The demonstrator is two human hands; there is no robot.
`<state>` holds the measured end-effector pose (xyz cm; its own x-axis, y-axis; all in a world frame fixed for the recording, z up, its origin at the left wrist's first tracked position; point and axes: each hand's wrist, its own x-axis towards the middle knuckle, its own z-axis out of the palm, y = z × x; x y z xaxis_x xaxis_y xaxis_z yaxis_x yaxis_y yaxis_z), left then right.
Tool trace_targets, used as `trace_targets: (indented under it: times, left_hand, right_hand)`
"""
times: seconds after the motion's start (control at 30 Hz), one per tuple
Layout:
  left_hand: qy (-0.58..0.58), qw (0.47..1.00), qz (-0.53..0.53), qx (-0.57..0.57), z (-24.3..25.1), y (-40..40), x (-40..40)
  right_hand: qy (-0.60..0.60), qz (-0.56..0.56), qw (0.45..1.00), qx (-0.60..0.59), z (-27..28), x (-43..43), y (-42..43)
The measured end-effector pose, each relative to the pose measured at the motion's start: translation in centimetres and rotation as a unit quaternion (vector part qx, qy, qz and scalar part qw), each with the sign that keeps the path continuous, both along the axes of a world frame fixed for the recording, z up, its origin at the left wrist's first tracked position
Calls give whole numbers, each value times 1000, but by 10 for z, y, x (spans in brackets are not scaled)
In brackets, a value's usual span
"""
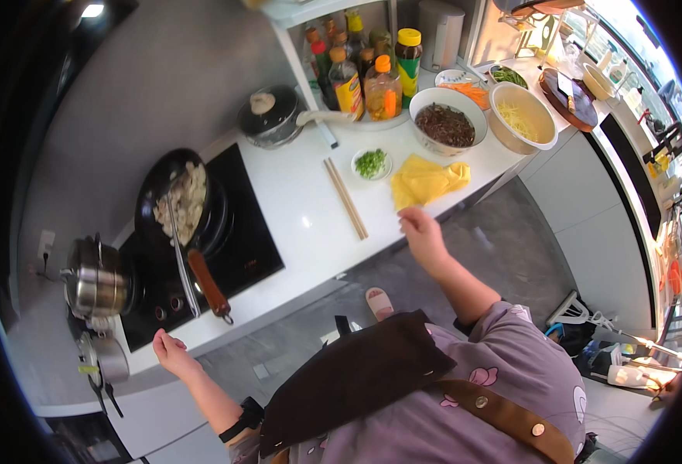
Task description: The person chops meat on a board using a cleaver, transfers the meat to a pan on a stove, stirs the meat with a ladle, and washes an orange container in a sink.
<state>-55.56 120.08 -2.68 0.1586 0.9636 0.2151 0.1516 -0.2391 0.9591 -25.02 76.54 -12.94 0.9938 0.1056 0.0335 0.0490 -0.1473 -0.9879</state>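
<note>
My left hand [172,350] hangs just off the counter's front edge near the hob, its fingers loosely curled, holding nothing that shows. Beyond it a black frying pan [143,200] with a wooden handle sits on the black hob, holding pale chopped pieces [191,203] and a metal spatula [182,269]. My right hand [422,232] is half curled near the counter edge, beside a crumpled yellow cloth [422,178]; whether its fingers hold anything cannot be told. A pair of wooden chopsticks [346,200] and a small dish of chopped green herbs [371,164] lie to its left.
A steel pot [98,278] stands behind the hob's left end, and a lidded saucepan [271,119] at its back right. Sauce bottles [346,81] crowd a shelf. Bowls with dark soaked strips [446,124] and pale shreds [518,122] line the counter, with a cleaver [567,90] on a round board [583,116] beyond.
</note>
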Motion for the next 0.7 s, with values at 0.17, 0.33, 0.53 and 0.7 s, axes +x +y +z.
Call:
trace_targets:
  times: [0.17, 0.33, 0.53, 0.7]
  left_hand:
    - [7, 996, 52, -74, -56, -44, -91]
    - [3, 987, 8, -161, -100, -109, -110]
    - [201, 957, -135, -158, -100, -173, -60]
    - [327, 918, -215, -69, -73, -219, 8]
  right_hand:
    - [-222, 25, 924, -309, 26, 3, -22]
    - [-228, 30, 846, -482, 31, 41, -33]
    - [-142, 89, 774, -610, 23, 100, -24]
    - [-174, 57, 795, -578, -13, 102, -26]
